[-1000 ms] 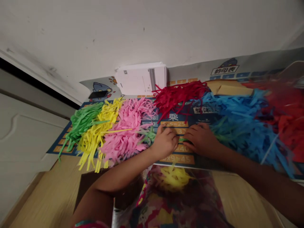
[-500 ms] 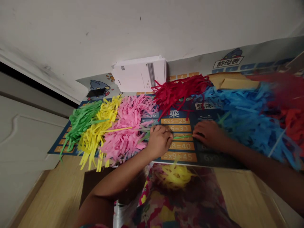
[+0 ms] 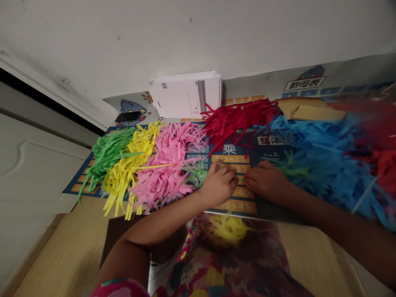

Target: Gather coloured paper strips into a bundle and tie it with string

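Observation:
My left hand [image 3: 219, 184] and my right hand [image 3: 267, 181] are close together over the printed mat, fingers curled. A bundle of green strips [image 3: 198, 174] is gripped between them; its frayed ends fan out past the left hand, and more green strips [image 3: 295, 169] show beyond the right hand. The bundle's middle is mostly hidden by the fingers. Left of my hands is a pile of pink strips [image 3: 171, 165], with yellow strips [image 3: 130, 165] and green strips [image 3: 111, 150] beyond it. Dark red strips [image 3: 239, 121] sit behind my hands, and blue strips [image 3: 337, 161] spread out on the right.
A white stack of boxes or packets [image 3: 185, 97] leans against the wall [image 3: 247, 37]. A black phone-like object [image 3: 128, 117] is at the back left. Tan paper [image 3: 309, 109] and red strips [image 3: 386, 165] are on the right. Pale yellow strips [image 3: 227, 229] lie at my lap.
My hands have come closer together, covering the green stretch that was visible between them. The left hand has moved right. The view has shifted slightly.

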`<state>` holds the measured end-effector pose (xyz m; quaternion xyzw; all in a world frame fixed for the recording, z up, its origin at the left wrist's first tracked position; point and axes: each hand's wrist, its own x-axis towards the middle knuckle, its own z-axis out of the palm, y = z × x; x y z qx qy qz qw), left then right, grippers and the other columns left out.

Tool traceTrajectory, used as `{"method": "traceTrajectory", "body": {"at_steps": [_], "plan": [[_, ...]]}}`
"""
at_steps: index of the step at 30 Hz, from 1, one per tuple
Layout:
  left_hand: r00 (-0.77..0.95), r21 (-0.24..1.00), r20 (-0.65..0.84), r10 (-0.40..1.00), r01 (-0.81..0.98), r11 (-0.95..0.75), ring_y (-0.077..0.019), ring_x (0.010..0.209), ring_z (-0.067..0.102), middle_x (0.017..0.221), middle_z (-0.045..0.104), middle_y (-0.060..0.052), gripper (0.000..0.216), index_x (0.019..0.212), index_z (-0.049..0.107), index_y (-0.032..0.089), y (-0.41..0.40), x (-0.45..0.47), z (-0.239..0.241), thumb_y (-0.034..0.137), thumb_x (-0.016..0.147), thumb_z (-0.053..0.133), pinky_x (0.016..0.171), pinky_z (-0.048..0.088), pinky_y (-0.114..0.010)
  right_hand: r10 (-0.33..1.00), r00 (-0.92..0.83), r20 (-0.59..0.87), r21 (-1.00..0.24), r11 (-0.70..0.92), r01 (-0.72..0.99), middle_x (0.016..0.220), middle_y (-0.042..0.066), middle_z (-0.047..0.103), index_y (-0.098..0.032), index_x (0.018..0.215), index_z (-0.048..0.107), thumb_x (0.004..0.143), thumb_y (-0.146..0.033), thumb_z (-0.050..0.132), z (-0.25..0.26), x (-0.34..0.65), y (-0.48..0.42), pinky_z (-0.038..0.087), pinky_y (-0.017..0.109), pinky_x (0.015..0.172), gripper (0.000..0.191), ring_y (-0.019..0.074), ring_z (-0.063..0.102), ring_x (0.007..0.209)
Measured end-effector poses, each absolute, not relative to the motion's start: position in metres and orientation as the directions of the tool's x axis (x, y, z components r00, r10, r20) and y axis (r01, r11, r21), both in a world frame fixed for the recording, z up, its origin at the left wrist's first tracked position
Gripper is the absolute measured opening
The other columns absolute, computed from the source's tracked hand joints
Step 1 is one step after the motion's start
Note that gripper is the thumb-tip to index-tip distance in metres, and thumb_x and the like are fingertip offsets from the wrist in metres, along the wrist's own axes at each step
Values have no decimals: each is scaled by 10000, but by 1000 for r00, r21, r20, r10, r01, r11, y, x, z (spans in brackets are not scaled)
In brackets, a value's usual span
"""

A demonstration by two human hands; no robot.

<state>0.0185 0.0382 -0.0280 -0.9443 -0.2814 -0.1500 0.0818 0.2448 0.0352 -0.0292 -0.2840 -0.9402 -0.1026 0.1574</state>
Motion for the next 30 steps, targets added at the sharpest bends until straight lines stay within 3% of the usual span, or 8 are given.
{"method": "traceTrajectory", "body": {"at_steps": [4,6,8,11,14,17,23,30], "plan": [[799,-106,361,481,547,-830,-189,864,608,828,702,-20,185,889,696,175,43,27,-27,214,993,547,1006,320,-493,520,-750,410,140,776,614,705,36,654,-187,727,665,967,-116,493,-23,238,28,309,368,721,304,174,553,688],[772,-109,458,440,540,-835,-176,828,622,811,717,-5,149,918,688,175,39,23,-15,209,987,560,1017,318,-490,587,-668,456,47,734,677,743,44,685,-188,759,688,970,-148,501,-10,235,17,334,361,706,285,181,588,708],[715,-88,582,387,528,-844,-160,853,644,861,750,10,102,994,678,189,29,15,4,207,980,579,1074,288,-488,727,-511,459,-230,652,722,832,58,722,-188,853,724,978,-218,515,9,231,4,387,338,707,245,191,634,769],[662,-81,681,312,492,-867,-137,926,674,972,782,40,144,1093,658,247,8,2,40,203,969,602,1168,209,-466,884,-419,207,-730,424,535,900,49,739,-204,971,761,956,-369,551,42,227,-10,458,303,709,267,192,661,811],[627,-74,729,274,471,-879,-132,901,699,980,793,54,172,1096,664,276,-8,-2,64,191,954,617,1195,189,-453,858,-513,-36,-959,114,258,699,10,681,-191,816,768,849,-487,653,62,223,-14,423,266,587,320,149,586,624],[507,110,780,366,464,-879,-138,865,709,943,794,16,133,1027,684,219,-20,2,65,164,906,675,1107,353,-414,889,-452,-75,-997,-65,38,571,-18,585,-176,674,713,734,-518,755,61,213,-20,368,243,522,350,107,476,522],[177,621,660,730,418,-663,-152,779,683,804,743,-30,170,843,734,203,-41,17,39,286,949,630,793,534,-334,990,-141,-18,-997,-29,-76,654,9,621,-200,643,679,697,-480,804,28,187,-47,445,257,525,311,136,534,575],[180,750,565,805,296,-592,-164,783,696,818,747,-54,177,891,770,202,-45,19,31,270,946,616,739,567,-309,995,50,-92,-981,-81,-179,683,3,629,-231,733,658,649,-486,843,10,179,-52,514,288,526,326,158,572,578]]}}
